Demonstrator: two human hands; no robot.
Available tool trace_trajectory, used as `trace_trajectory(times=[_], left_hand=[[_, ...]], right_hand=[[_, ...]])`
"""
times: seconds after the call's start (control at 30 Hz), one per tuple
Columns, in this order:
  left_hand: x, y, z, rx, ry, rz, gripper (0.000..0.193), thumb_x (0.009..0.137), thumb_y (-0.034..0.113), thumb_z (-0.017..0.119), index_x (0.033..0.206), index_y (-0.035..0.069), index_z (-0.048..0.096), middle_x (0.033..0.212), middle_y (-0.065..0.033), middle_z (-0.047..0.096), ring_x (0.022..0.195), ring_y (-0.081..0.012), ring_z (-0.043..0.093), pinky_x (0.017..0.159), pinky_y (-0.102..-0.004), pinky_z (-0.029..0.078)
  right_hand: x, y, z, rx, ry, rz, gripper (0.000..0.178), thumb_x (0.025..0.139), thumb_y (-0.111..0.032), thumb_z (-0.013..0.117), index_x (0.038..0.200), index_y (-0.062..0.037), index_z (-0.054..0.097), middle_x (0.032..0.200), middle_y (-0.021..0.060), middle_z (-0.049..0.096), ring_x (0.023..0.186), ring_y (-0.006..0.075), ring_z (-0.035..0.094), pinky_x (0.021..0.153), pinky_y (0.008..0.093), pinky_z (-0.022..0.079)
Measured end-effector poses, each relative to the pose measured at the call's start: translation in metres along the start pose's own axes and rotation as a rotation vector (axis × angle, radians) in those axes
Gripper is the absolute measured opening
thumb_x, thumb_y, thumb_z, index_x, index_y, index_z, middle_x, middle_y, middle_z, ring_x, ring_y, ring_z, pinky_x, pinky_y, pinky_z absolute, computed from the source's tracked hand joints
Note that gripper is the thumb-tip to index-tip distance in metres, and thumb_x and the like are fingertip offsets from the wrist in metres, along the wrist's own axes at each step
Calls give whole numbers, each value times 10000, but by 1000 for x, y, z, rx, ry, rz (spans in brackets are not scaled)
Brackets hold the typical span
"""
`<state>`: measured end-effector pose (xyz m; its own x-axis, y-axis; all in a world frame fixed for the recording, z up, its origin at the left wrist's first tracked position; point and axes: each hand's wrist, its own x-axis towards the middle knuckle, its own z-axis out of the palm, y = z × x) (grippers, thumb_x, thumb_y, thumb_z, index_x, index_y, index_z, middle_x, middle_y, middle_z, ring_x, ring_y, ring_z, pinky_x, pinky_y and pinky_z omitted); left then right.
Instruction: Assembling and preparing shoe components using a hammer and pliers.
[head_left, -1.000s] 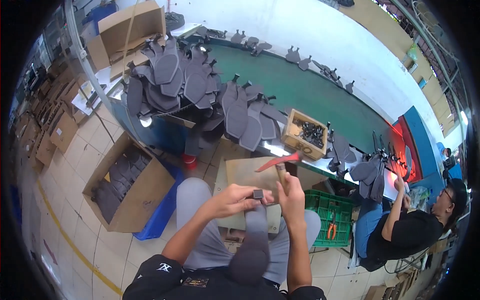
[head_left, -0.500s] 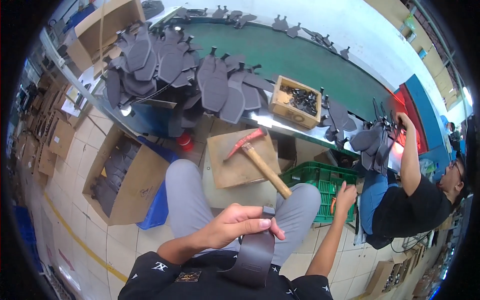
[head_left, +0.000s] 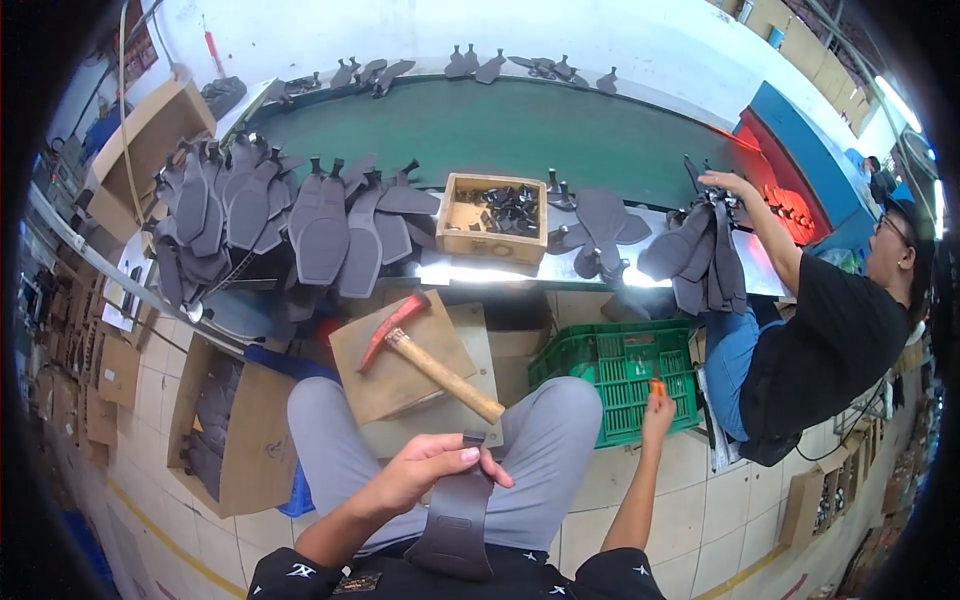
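Note:
My left hand is closed around the narrow end of a dark grey shoe sole, with a small black heel piece sticking up beside my thumb. The sole's wide end hangs toward my lap. My right hand reaches out over the green plastic crate, its fingers closed on an orange-handled tool. What kind of tool it is cannot be made out. A hammer with a red head and wooden handle lies on the brown board before my knees.
A wooden box of small black parts stands on the bench edge. Piled soles overhang the edge at left, near a green conveyor belt. A co-worker sits at right, by a red and blue machine. A cardboard box holds more soles.
The view has swung to the right. My right hand has taken hold of the orange-handled tool from the crate. My left hand keeps holding the sole. The co-worker's hand has moved over the hanging soles.

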<state>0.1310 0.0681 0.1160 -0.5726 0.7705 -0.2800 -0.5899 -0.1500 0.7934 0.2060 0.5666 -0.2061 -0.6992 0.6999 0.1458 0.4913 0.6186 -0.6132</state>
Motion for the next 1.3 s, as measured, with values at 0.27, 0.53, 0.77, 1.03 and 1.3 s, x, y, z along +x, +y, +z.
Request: trace_trajectory(times=[0.27, 0.53, 0.77, 1.03, 1.3], left_hand=[[21, 2, 6, 118, -85, -7, 298, 1025, 244, 479, 1030, -8, 638, 1126, -200, 685, 983, -168, 617, 915, -306, 468], [-1, 2, -8, 204, -65, 45, 328, 1031, 257, 474, 1103, -11, 648, 1103, -104, 692, 981, -144, 609, 898, -291, 461], [-23, 1, -16, 396, -83, 95, 381, 1043, 294, 445, 1111, -22, 647, 1083, -98, 693, 1020, -161, 609, 935, -308, 448], [-39, -8, -6, 424, -74, 162, 376, 1034, 305, 447, 1098, -11, 641, 1034, -97, 698, 982, -170, 618, 911, -325, 454], [-58, -15, -8, 425, -42, 168, 364, 1033, 288, 467, 1104, -28, 631, 1069, -114, 698, 1040, -182, 632, 938, -320, 463]], right_hand=[[-73, -214, -93, 1269, -695, -7, 272, 851, -195, 601, 1015, 14, 661, 1144, 154, 608, 1080, 271, 598, 962, 418, 475], [-91, -349, -152, 690, -1159, -402, 318, 743, -27, 600, 1048, 15, 680, 1402, 206, 487, 1273, 351, 503, 1071, 465, 383], [-99, -406, -177, -10, -1220, -750, 254, 733, -12, 582, 979, 0, 642, 1260, 178, 538, 1223, 376, 499, 1098, 462, 359], [-110, -422, -197, -53, -1161, -878, 234, 727, -16, 605, 952, 32, 651, 1212, 192, 548, 1136, 370, 525, 1000, 432, 428], [-124, -435, -200, -111, -1139, -966, 219, 727, -63, 619, 901, 61, 667, 1047, 191, 602, 956, 358, 598, 858, 396, 508]])
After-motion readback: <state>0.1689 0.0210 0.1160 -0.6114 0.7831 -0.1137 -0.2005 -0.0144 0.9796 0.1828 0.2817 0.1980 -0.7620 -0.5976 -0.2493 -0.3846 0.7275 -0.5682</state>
